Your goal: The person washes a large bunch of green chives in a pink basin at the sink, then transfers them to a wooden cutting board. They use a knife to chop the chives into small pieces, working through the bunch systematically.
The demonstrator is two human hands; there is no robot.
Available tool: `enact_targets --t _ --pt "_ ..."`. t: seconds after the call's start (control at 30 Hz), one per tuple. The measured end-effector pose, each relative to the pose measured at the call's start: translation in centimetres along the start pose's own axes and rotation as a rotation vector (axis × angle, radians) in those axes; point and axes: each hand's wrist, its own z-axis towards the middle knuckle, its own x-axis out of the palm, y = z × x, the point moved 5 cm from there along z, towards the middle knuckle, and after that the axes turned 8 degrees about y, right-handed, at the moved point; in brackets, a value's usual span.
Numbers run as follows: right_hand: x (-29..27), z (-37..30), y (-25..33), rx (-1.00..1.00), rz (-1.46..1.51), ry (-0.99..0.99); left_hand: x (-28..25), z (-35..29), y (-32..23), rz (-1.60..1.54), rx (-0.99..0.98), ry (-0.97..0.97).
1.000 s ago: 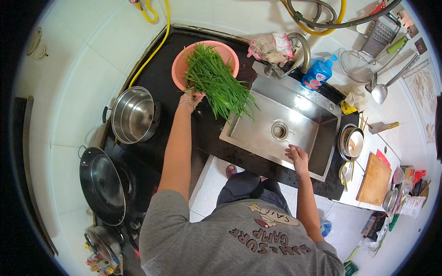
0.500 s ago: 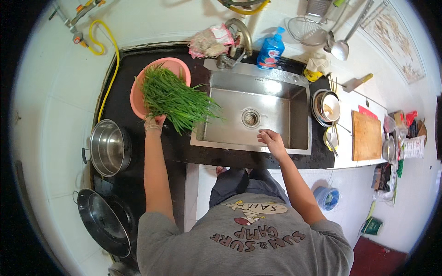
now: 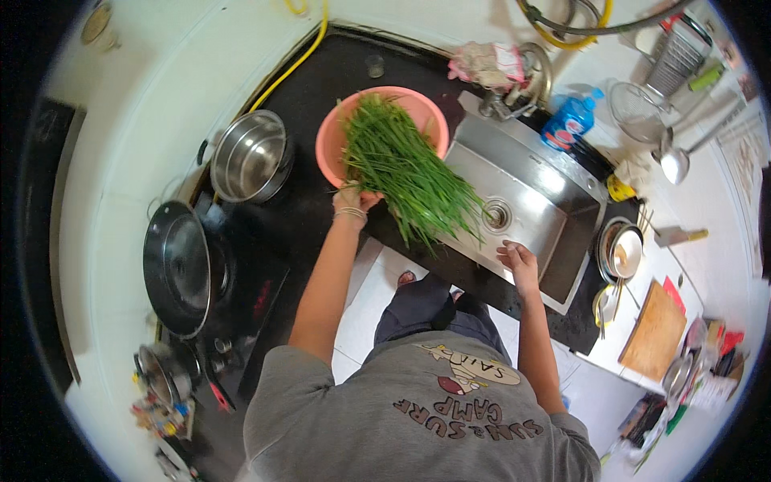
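Observation:
A pink plastic basin [image 3: 325,153] stands on the dark counter, left of the steel sink. Long green leafy stalks [image 3: 409,173] like Chinese chives fill it and spill over its right side, their tips reaching the sink's edge. My left hand [image 3: 357,198] grips the basin's near rim; the greens partly hide its fingers. My right hand [image 3: 520,263] hovers above the near edge of the sink [image 3: 522,197], fingers bent together, with nothing visible in them. Its fingertips are near the drain [image 3: 496,213], apart from the greens.
Left of the basin stand a steel pot [image 3: 250,157] and a black frying pan [image 3: 178,269]. A small glass [image 3: 374,66] sits behind it. Around the sink are a faucet [image 3: 496,106], a blue soap bottle [image 3: 570,120] and stacked bowls [image 3: 622,249]. A cutting board [image 3: 654,333] lies at right.
The view has turned to the left, so everything sits farther right in the picture. More of the stove side shows. My left hand stays at the basin; my right stays over the sink's near edge.

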Motion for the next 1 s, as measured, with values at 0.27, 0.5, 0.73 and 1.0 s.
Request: enact_targets --t 0.27,0.5,0.73,1.0 --pt "-1.2 -0.5 0.3 0.045 -0.006 0.065 -1.8 -5.2 2.9 0.049 -0.033 -0.08" --pt "-2.3 -1.2 -0.3 0.03 0.01 0.07 -1.5 -7.2 5.4 0.037 -0.066 -0.033" --pt "-4.0 -3.0 -1.0 0.024 0.027 0.042 0.0 -9.0 6.9 0.15 -0.048 -0.012" --pt "-7.7 -4.9 -2.7 0.065 0.13 -0.021 2.4 -11.7 7.6 0.134 -0.06 -0.075"
